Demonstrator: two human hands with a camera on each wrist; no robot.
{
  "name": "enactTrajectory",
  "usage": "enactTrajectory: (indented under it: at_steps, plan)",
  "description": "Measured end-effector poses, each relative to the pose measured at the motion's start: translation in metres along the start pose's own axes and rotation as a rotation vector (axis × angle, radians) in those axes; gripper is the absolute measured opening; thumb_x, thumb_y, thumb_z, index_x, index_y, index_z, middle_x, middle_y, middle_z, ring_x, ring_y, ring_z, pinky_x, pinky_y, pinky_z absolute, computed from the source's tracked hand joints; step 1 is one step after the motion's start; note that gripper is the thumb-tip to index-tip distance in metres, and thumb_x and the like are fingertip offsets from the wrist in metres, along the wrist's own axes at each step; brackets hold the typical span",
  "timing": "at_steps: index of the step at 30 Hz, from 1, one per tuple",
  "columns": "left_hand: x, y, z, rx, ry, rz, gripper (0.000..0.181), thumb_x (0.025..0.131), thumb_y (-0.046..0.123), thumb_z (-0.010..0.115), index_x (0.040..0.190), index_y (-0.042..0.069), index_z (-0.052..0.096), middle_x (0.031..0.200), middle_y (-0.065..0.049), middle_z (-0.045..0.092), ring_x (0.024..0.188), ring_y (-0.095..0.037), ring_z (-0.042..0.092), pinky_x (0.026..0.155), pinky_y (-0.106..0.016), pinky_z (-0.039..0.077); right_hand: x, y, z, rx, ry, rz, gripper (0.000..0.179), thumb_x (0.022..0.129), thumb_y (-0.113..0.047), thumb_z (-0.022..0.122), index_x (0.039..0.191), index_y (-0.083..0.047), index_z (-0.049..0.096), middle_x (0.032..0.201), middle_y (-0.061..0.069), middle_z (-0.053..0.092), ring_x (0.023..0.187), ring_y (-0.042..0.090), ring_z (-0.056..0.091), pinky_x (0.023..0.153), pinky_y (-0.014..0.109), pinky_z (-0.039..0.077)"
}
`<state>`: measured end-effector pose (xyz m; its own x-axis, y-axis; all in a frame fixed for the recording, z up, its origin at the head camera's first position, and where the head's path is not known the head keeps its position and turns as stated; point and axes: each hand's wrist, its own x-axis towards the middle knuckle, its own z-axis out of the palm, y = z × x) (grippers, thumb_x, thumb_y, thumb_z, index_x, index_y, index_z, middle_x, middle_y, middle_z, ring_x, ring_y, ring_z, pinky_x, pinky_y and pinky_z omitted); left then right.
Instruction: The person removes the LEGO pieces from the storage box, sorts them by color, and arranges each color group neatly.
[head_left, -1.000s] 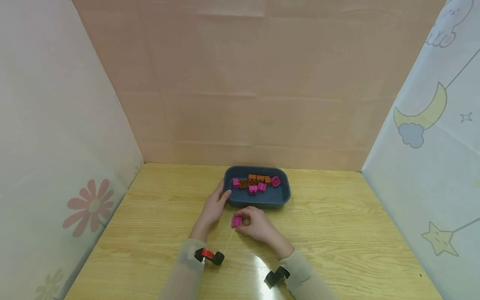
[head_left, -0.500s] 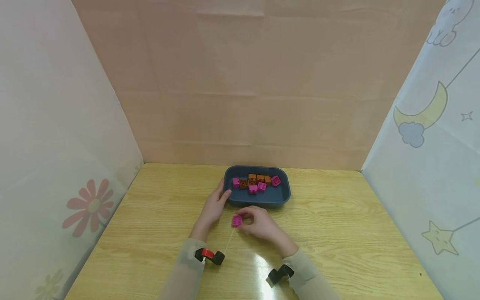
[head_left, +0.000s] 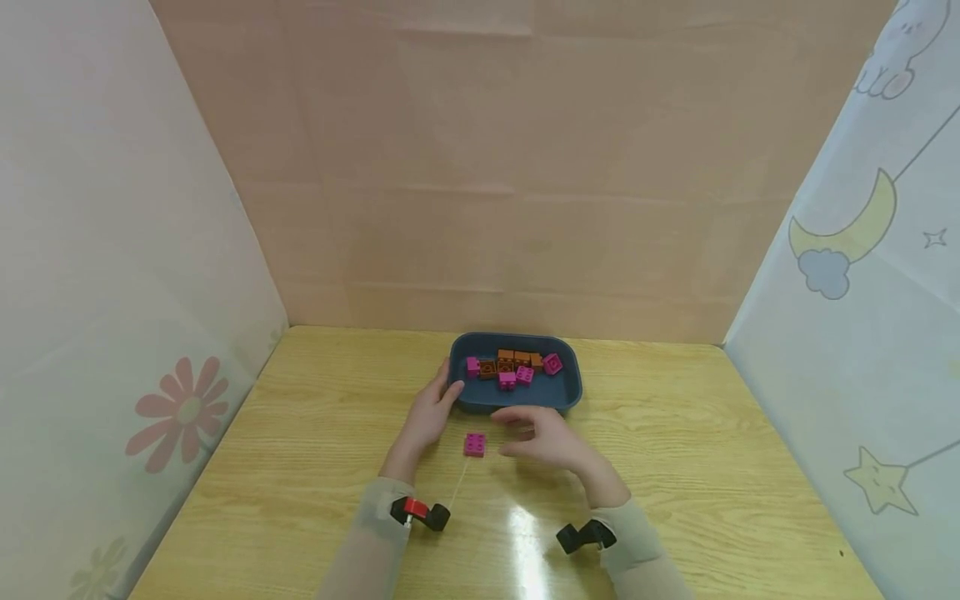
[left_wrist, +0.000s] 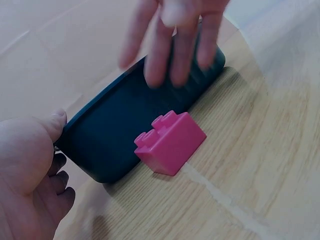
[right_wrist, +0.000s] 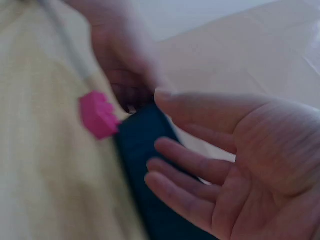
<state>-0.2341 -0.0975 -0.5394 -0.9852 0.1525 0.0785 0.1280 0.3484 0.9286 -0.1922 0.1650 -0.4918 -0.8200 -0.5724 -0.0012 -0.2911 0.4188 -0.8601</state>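
A pink toy building brick [head_left: 475, 445] stands studs up on the table, just in front of a dark blue tray [head_left: 517, 408]. At the tray's left end, my left hand [head_left: 429, 414] grips the wall, its thumb over the rim and the other fingers curled below, as the left wrist view shows. My right hand [head_left: 551, 440] is to the right of the pink brick, apart from it, with fingers spread and nothing held. In the right wrist view the right palm [right_wrist: 280, 160] faces the tray's side, and the brick is blurred.
Inside the tray lie several orange-brown bricks [head_left: 506, 356] and several pink bricks [head_left: 507, 380]. A thin pale line [head_left: 459, 485] runs over the wooden table [head_left: 645, 433] from the brick toward my left wrist. A tan backdrop [head_left: 510, 208] rises behind the tray.
My right hand has let go of the pink brick and moved away to the right, its fingers opening. The brick stays on the table; my left hand keeps its grip on the tray.
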Motion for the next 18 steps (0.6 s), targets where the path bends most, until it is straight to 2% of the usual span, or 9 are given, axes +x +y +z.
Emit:
enactTrajectory:
  at_steps: [3, 6, 8, 11, 15, 18]
  plan:
    - [0.0, 0.0, 0.0, -0.01, 0.002, 0.008, 0.07, 0.115, 0.04, 0.05, 0.171, 0.008, 0.023, 0.175, -0.009, 0.023, 0.16, -0.03, 0.024, 0.13, -0.048, 0.022, -0.002, -0.004, -0.013, 0.068, 0.038, -0.016, 0.053, 0.096, -0.016, 0.083, 0.144, -0.002, 0.066, 0.141, 0.02, 0.067, 0.13, 0.039, 0.064, 0.105, 0.048, 0.057]
    - [0.0, 0.001, 0.001, -0.016, 0.004, 0.009, 0.069, 0.115, 0.038, 0.05, 0.171, 0.007, 0.023, 0.175, -0.009, 0.023, 0.161, -0.03, 0.024, 0.13, -0.048, 0.022, -0.002, -0.004, -0.024, 0.138, 0.137, 0.001, 0.049, 0.097, -0.019, 0.082, 0.142, -0.005, 0.068, 0.14, 0.021, 0.068, 0.128, 0.035, 0.066, 0.103, 0.04, 0.058]
    - [0.0, 0.001, 0.001, -0.01, 0.002, -0.001, 0.071, 0.115, 0.043, 0.049, 0.171, 0.009, 0.022, 0.176, -0.007, 0.022, 0.161, -0.028, 0.023, 0.131, -0.047, 0.021, -0.001, -0.001, -0.028, 0.172, 0.211, 0.02, 0.047, 0.099, -0.022, 0.081, 0.141, -0.008, 0.069, 0.14, 0.018, 0.068, 0.127, 0.031, 0.066, 0.101, 0.035, 0.058]
    - [0.0, 0.001, 0.001, -0.012, 0.001, -0.008, 0.075, 0.114, 0.05, 0.048, 0.171, 0.01, 0.022, 0.176, -0.006, 0.021, 0.161, -0.027, 0.022, 0.131, -0.047, 0.021, 0.004, 0.004, -0.031, 0.203, 0.278, 0.05, 0.046, 0.1, -0.026, 0.08, 0.142, -0.01, 0.069, 0.142, 0.013, 0.067, 0.129, 0.03, 0.064, 0.103, 0.038, 0.056]
    - [-0.001, 0.0, 0.001, -0.024, 0.002, -0.008, 0.078, 0.113, 0.053, 0.047, 0.171, 0.008, 0.022, 0.176, -0.007, 0.021, 0.162, -0.028, 0.021, 0.131, -0.049, 0.02, 0.017, 0.008, -0.033, 0.153, 0.302, 0.069, 0.046, 0.101, -0.025, 0.078, 0.143, -0.01, 0.068, 0.142, 0.009, 0.068, 0.133, 0.031, 0.06, 0.109, 0.052, 0.052]
    - [0.0, 0.0, 0.001, -0.025, 0.003, -0.012, 0.077, 0.113, 0.052, 0.047, 0.171, 0.009, 0.022, 0.176, -0.007, 0.022, 0.161, -0.027, 0.022, 0.131, -0.048, 0.02, 0.029, 0.01, -0.035, 0.072, 0.315, 0.081, 0.042, 0.102, -0.019, 0.076, 0.142, -0.01, 0.069, 0.14, 0.008, 0.069, 0.131, 0.032, 0.061, 0.108, 0.055, 0.052]
